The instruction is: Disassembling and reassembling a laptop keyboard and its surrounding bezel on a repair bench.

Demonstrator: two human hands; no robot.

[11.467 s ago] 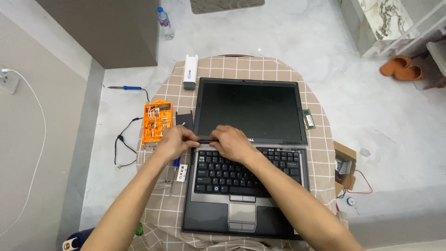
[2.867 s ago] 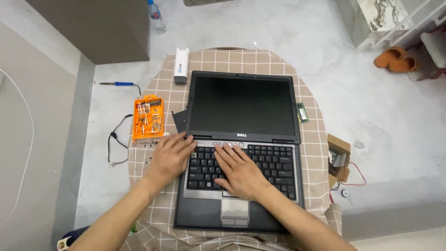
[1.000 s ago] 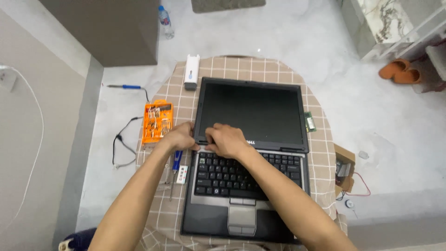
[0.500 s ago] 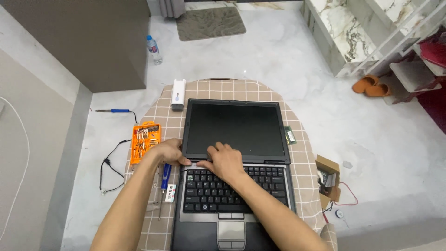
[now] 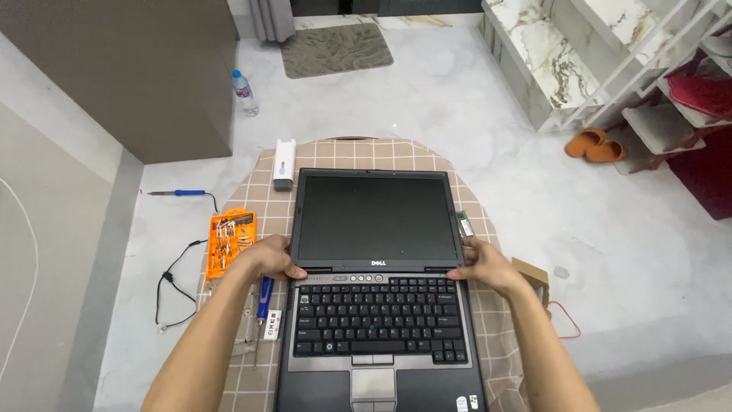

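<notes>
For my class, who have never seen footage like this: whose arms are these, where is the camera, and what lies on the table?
The camera sits on a person's head and looks down, so both bare arms are the wearer's own. The left hand and right hand grip the two lower corners of the screen of an open dark laptop, which is switched off. It rests on a round table with a checked cloth. Beside the left hand lie an orange screwdriver-bit case and a blue-handled tool; a white device lies behind the screen.

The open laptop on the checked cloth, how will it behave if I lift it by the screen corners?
The laptop looks thick and probably heavy. Both hands, left and right, grip near the hinge, so the lid may swing rather than lift. The tablecloth might slide.
</notes>
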